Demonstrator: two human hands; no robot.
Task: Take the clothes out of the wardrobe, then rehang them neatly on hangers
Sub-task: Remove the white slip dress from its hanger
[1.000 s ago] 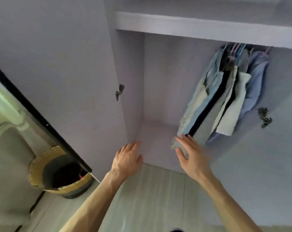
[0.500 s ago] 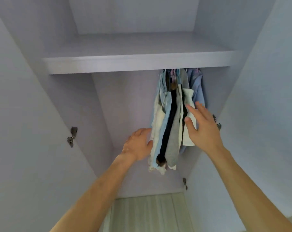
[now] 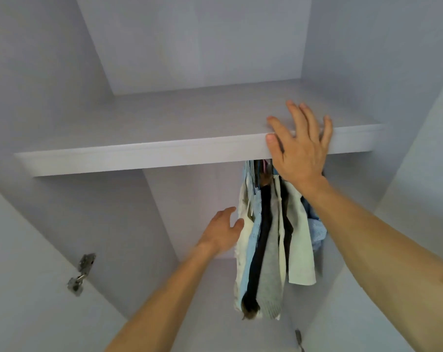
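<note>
Pale wardrobe (image 3: 190,47), shelf (image 3: 139,158) across the middle. Clothes (image 3: 270,250) hang bunched beneath at 5 o'clock. Right hand (image 3: 299,148) splayed at 2 o'clock, left hand (image 3: 223,232) relaxed at their 9 o'clock; neither holds anything. Yanking the bunch may drop garments.

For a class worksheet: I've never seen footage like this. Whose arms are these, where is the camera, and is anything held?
No machine: these are a person's bare arms, filmed by a wide-angle camera worn on their head, looking up into an open wardrobe. A bunch of clothes hangs under the shelf. The left hand, fingers relaxed, is at the bunch's left edge; the right hand is spread open before the shelf's front edge. Neither grips anything.
</note>
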